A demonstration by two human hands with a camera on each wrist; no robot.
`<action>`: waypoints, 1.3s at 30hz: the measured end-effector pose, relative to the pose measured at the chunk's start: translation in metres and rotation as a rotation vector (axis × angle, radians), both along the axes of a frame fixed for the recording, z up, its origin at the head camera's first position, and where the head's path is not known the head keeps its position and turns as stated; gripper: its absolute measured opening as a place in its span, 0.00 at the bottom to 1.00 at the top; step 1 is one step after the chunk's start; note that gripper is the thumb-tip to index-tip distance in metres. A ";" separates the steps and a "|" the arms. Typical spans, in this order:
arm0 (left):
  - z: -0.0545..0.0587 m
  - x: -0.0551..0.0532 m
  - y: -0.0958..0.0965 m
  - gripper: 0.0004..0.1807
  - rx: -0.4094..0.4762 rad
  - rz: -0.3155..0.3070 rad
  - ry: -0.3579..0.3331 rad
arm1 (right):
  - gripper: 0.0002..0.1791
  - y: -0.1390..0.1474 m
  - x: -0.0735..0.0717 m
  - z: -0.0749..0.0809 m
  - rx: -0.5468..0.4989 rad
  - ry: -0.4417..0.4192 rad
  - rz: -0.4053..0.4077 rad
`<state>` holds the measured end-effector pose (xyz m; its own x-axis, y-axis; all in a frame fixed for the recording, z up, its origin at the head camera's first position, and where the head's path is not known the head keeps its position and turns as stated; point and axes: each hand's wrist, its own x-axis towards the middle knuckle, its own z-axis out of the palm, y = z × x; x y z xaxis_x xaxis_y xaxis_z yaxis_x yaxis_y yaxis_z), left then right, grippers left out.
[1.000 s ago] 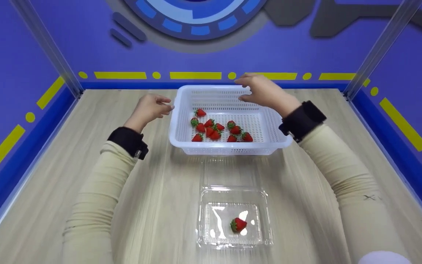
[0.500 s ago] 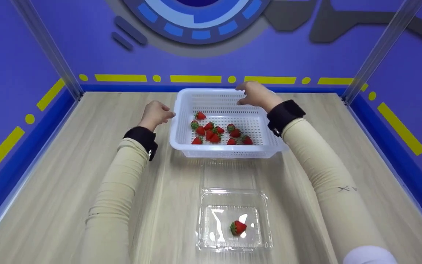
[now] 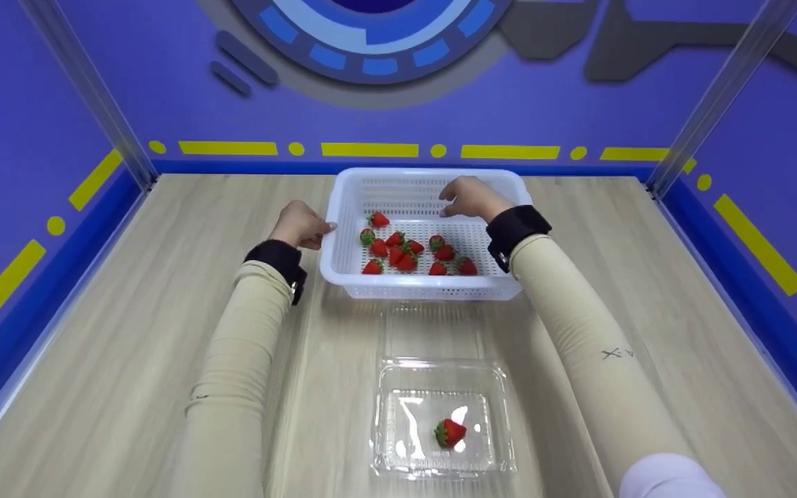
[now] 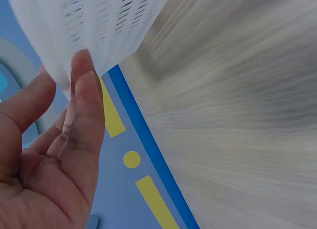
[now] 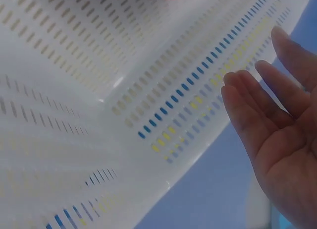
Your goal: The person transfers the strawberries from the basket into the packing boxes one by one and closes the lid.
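Observation:
A white slotted plastic basket [image 3: 433, 281] stands at the back of the table with several strawberries [image 3: 396, 252] spread over its floor. My left hand [image 3: 299, 225] pinches the basket's left rim, thumb over the edge and fingers on the outer side, as the left wrist view also shows. Above the right part of the basket, my right hand [image 3: 473, 198] holds nothing; its fingers [image 5: 242, 115] are relaxed and apart from the strawberries. Closer to me lies a clear plastic clamshell box [image 3: 383, 415] with its lid folded back toward the basket. One strawberry [image 3: 450, 433] lies inside it.
The wooden table [image 3: 163, 311] is walled in by blue panels [image 3: 398, 124] at the back and both sides. The back of the basket stands close to the rear panel. The clamshell's transparent lid [image 3: 433, 332] lies just in front of the basket.
My left hand has moved right and onto the basket's rim. My right hand has moved down and slightly left, over the basket's inside. The strawberries have kept their places.

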<state>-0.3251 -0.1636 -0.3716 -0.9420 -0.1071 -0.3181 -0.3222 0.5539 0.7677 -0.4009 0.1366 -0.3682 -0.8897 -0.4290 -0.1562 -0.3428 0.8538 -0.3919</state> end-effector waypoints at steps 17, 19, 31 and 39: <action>0.010 -0.007 0.009 0.20 -0.127 -0.047 -0.091 | 0.23 -0.016 0.004 -0.027 0.154 -0.108 -0.006; 0.012 -0.007 0.008 0.20 -0.122 -0.057 -0.118 | 0.23 -0.019 0.004 -0.029 0.159 -0.116 -0.004; 0.016 -0.007 0.005 0.22 -0.127 -0.058 -0.116 | 0.22 -0.030 0.000 -0.029 0.246 -0.091 0.063; 0.017 -0.006 0.011 0.21 -0.133 -0.072 -0.220 | 0.21 -0.031 0.002 -0.038 0.257 -0.118 0.064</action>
<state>-0.3308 -0.1530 -0.3549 -0.8586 -0.0964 -0.5036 -0.4291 0.6727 0.6028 -0.3993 0.1051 -0.4060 -0.8312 -0.4168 -0.3679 -0.3645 0.9083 -0.2055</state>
